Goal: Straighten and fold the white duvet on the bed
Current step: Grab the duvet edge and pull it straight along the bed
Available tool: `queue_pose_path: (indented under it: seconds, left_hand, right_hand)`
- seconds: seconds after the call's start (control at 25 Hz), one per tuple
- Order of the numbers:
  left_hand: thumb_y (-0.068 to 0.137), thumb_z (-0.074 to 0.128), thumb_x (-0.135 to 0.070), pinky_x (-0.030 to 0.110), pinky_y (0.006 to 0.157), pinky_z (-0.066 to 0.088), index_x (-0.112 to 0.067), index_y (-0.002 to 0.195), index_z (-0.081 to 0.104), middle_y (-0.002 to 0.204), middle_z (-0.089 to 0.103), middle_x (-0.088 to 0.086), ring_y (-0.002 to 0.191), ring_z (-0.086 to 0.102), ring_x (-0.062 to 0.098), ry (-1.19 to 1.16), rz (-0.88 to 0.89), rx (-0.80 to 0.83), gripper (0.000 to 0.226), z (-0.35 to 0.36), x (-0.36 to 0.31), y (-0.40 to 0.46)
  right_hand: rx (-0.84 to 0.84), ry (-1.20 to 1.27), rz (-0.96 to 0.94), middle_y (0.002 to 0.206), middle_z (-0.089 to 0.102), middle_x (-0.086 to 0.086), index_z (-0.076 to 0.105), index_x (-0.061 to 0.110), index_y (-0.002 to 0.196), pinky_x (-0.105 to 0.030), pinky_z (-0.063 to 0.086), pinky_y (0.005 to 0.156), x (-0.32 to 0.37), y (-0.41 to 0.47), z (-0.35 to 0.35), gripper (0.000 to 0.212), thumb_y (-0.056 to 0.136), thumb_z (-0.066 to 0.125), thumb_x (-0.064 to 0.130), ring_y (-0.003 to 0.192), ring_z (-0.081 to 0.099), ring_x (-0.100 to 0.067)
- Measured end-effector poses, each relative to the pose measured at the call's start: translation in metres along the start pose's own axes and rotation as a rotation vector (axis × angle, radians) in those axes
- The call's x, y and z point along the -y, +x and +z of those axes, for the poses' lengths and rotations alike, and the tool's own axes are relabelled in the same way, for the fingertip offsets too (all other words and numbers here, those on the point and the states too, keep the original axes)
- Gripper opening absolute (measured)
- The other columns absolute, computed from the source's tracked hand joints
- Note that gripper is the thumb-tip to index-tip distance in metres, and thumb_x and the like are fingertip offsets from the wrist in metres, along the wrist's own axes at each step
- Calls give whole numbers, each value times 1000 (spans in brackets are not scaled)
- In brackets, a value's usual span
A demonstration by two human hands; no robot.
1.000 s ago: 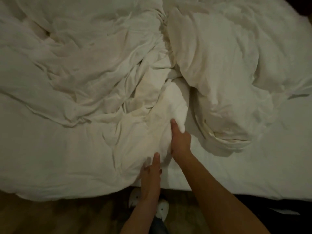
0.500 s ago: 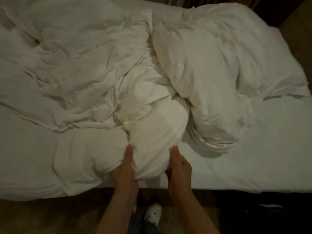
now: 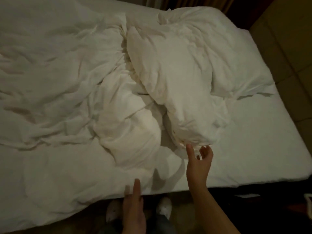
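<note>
A: Bed [image 3: 263, 146] fills most of the view; left and far edges cut off by the frame, bare sheet showing on the right. Dim light, little contrast.

B: And the duvet [image 3: 177, 78]?

A: White, bunched in a heap across the middle and far right of the bed. A rumpled spread continues left (whether that is duvet or sheet, I cannot tell, white on white). One thick rolled end points at the near edge.

B: Hands?

A: Right hand [image 3: 199, 164] reaches to that rolled end, fingers spread and loose, tips at the fabric edge; whether they touch it is unclear. Left hand [image 3: 134, 205] lies at the near bed edge, fingers straight and together, motion-blurred, holding nothing visible.

B: Anything below?

A: White shoes [image 3: 164, 208] on the dark floor, partly hidden behind the forearms.
</note>
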State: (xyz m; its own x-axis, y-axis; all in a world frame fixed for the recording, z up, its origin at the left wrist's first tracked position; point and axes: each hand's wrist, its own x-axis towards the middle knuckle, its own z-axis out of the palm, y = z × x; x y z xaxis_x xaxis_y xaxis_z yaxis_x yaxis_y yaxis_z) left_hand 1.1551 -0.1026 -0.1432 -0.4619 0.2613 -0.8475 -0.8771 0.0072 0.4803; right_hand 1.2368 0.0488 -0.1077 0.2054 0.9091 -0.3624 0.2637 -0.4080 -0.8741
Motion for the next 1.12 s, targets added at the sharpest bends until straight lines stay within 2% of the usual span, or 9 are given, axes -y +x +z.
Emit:
queue_pose_path:
  seconds: [0.12,0.28,0.44,0.52,0.6,0.72,0.84,0.96,1.12]
  left_hand:
    - [92,61,-44,39,116,28,-16,144,43,150,44,6,139,40,24,84,-186,200,62,49,36,-25]
    - [72,77,-55,15,95,44,-11,142,44,136,55,-1,127,53,19,471,342,366,89,165,13,7]
    - [52,85,-68,19,104,43,-16,141,47,130,59,-15,122,55,3,511,625,217,110,275,8,32]
    - [53,86,-65,24,92,52,-18,123,61,103,67,-20,104,65,0,447,648,93,87,308,16,27]
    - [65,88,-44,13,79,53,-23,105,65,94,66,-23,85,63,-16,333,723,17,50,331,9,8]
    - [70,85,-36,12,90,49,-12,123,61,116,64,-11,98,63,-6,247,820,-30,63,362,-20,-22]
    - [76,82,-32,7,82,48,-18,118,60,100,62,-19,92,63,-5,260,846,20,50,401,-51,-47]
    - [79,81,-28,1,72,45,-7,118,65,95,65,-16,80,63,-14,298,859,89,47,443,-71,-51]
    - [79,77,-46,-2,62,40,-14,108,66,92,66,-13,79,61,0,411,884,105,44,487,-113,-31]
  right_hand:
    - [-62,14,81,156,37,-3,26,17,157,-31,35,109,-9,35,-28,89,86,76,38,142,38,-20]
    - [-12,107,214,154,41,-6,27,14,156,-36,40,110,-10,100,-42,97,82,75,53,137,45,-22]
    - [159,213,189,132,65,-1,52,20,142,-42,54,100,20,152,-26,118,48,75,88,113,66,-17]
    - [217,210,87,122,71,1,59,19,134,-33,57,95,48,167,-25,94,61,79,75,104,69,-9]
    - [231,282,19,113,74,0,66,15,125,-26,59,86,82,177,-32,70,69,85,52,96,72,-6]
    - [222,378,-154,111,74,-1,67,10,121,-20,58,79,147,187,-60,76,57,84,48,97,72,-6]
    - [261,370,-268,116,71,0,62,7,128,-19,58,84,204,208,-65,92,54,92,52,105,70,-9]
    - [252,311,-326,126,68,2,58,11,135,-31,55,99,245,237,-45,101,52,89,60,116,65,-11]
    - [263,277,-378,126,67,4,58,11,135,-24,52,101,281,279,-5,92,60,91,53,117,63,-10]
